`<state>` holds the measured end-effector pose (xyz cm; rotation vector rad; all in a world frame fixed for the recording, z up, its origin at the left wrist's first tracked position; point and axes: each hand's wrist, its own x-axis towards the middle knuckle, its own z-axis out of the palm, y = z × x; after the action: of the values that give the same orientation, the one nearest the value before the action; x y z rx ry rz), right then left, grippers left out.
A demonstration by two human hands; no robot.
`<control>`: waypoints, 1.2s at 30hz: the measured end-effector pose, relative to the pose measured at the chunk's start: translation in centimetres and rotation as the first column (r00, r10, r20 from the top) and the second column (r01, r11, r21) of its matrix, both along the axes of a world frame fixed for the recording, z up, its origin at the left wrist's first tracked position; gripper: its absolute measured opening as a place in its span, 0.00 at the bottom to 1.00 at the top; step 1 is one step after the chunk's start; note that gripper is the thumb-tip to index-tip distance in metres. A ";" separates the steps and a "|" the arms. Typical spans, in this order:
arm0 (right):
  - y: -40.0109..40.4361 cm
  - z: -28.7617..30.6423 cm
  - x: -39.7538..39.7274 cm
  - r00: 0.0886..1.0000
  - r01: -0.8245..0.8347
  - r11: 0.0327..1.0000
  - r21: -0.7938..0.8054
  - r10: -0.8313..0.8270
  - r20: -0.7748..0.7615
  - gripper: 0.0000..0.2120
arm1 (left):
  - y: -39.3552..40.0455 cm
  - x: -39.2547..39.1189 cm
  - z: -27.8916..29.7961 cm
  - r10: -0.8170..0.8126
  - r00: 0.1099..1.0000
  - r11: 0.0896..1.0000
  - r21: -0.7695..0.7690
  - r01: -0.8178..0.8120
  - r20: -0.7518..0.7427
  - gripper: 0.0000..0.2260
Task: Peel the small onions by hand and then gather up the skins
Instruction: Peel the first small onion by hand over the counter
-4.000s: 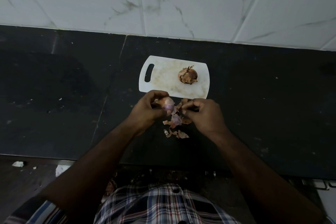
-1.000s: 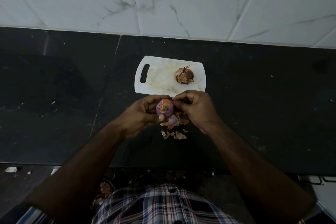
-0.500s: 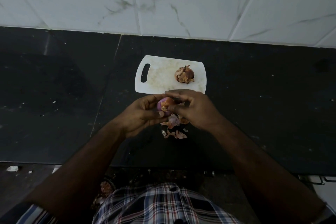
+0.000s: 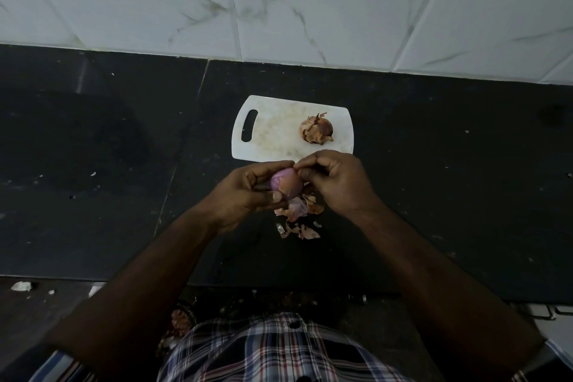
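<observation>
My left hand (image 4: 248,192) grips a small purple onion (image 4: 286,185), partly peeled, just in front of the white cutting board (image 4: 273,139). My right hand (image 4: 335,183) has its fingers curled against the onion's top right side, pinching at its skin. Loose brown and pink skins (image 4: 299,217) lie on the black counter right below both hands. A second onion (image 4: 317,129), still in its dry brown skin, sits on the right part of the board.
The black stone counter (image 4: 108,149) stretches to both sides, with a white marble-patterned tiled wall (image 4: 279,3) behind it. The counter's front edge runs near my body, and small white scraps (image 4: 21,286) lie on the floor at lower left.
Over the last second the onion has turned in my left hand, showing more smooth purple flesh. My right hand's fingers have shifted to the onion's top. The skins on the counter stay put.
</observation>
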<state>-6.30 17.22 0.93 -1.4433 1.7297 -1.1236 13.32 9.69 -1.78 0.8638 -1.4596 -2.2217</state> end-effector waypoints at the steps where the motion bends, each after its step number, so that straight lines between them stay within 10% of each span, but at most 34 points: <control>1: 0.0 0.2 0.0 0.998 0.013 0.999 0.037 -0.015 0.057 0.09 | -0.1 -0.1 0.1 -0.003 1.000 1.000 -0.007 0.003 0.002 0.27; 30: 0.2 0.2 0.6 0.997 0.080 0.994 0.075 -0.081 0.013 0.06 | 0.0 -0.6 0.4 0.012 0.999 0.997 -0.075 -0.009 0.047 0.26; 36: 0.6 0.4 1.3 0.974 0.044 0.997 -0.061 -0.056 -0.220 0.05 | -0.2 -0.5 0.6 0.018 0.997 0.994 -0.110 -0.009 0.080 0.26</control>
<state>-4.97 17.78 1.33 -1.6199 1.9099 -1.0787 12.85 9.52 -1.22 0.9347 -1.5908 -2.0972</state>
